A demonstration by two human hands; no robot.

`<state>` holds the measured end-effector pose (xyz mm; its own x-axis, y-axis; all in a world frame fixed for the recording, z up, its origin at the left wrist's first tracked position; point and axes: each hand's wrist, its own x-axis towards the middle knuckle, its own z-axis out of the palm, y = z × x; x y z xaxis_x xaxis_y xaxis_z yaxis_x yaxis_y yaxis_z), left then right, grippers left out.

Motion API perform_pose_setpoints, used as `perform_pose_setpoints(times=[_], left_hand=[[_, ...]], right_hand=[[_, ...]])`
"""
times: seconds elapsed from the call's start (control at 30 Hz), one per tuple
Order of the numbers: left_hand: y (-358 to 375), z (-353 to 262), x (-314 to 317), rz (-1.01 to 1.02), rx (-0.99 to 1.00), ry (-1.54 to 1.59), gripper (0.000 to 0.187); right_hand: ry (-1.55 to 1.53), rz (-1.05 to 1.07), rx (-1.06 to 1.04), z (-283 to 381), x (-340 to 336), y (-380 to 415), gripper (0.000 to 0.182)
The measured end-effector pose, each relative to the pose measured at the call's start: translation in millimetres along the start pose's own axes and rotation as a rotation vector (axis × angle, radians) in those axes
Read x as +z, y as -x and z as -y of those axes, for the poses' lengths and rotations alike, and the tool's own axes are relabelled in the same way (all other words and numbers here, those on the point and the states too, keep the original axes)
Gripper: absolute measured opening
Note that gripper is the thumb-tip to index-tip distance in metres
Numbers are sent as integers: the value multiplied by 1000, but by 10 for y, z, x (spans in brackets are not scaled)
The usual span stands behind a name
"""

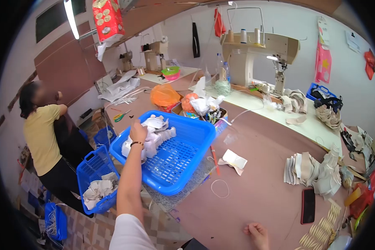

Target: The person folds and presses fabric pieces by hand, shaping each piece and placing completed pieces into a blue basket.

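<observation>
A blue plastic basket (177, 183) with a slotted bottom stands tilted on the table's left corner. Stacked white fabric pieces (154, 139) fill its far left side. My left hand (138, 131), with a bracelet at the wrist, reaches over the rim and its fingers close on these pieces; the fingertips are partly hidden. My right hand (257, 233) rests low at the table's front edge, fingers curled, with nothing visible in them. Nearest it on the table is a dark phone with a red edge (308, 206). A small folded white piece (233, 161) lies right of the basket.
Stacks of beige pieces (302, 168) and rows of small pale strips (321, 225) lie at right. A sewing machine (279, 46) stands at the back. Another blue basket (96, 160) is on the left, near a person in a yellow shirt (43, 135). Scissors (121, 116) lie behind my basket.
</observation>
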<state>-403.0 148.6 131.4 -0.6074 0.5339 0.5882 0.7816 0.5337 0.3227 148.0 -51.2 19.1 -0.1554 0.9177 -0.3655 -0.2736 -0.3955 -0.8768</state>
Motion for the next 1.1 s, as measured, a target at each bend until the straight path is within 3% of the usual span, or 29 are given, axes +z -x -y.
perform_pose_setpoints(times=[0.07,0.13,0.17,0.27,0.33,0.4,0.53,0.57,0.6,0.67,0.73,0.83,0.87,0.9,0.97,1.03,1.1], left_hand=[[277,-488,-365,-126,246,262,29],[834,-1148,-983,-158,535,379,25],[1135,-1372,-1094,-267,714,402,21],[2056,-1859,-966,16,1092,645,9],[2476,-2064,-497,214,1145,504,7],[2668,-2187,24,33,1125,339,7],[2492,-2190,924,396,1170,234,9],[2525,-2212,987,350,1158,247,10],[2581,-2265,979,345,1118,537,11],[2719,-2358,437,449,1296,535,8],[3033,-2339,99,484,1365,670,11],[3340,-2265,-364,509,1596,822,9],[3426,-2226,-408,506,1591,818,9],[3516,-2195,-437,538,1595,944,7],[3672,-2140,-457,570,1599,1075,5],[3780,-2092,-450,707,1436,1251,5],[3836,-2076,-443,729,1404,1256,4]], right_hand=[[74,-4,6,-4,-28,-38,18],[146,20,-62,4,11,-23,19],[150,9,-51,-2,29,-16,19],[247,60,-132,14,55,-7,20],[316,111,-97,31,63,33,20],[389,118,-202,45,90,86,19],[494,104,-366,-92,-36,113,18],[506,55,-350,-11,-24,144,18],[517,-2,-334,89,-30,186,19],[913,-51,-848,218,-170,69,26],[1157,-208,-999,291,-228,8,35],[1298,-133,-1159,402,-263,-69,38],[1365,-72,-1211,379,-336,-128,39],[1365,-71,-1215,330,-450,-190,39],[1371,261,-1138,240,-653,-250,42],[1342,276,-1116,251,-624,-157,42],[1313,290,-1091,278,-593,-43,43]])
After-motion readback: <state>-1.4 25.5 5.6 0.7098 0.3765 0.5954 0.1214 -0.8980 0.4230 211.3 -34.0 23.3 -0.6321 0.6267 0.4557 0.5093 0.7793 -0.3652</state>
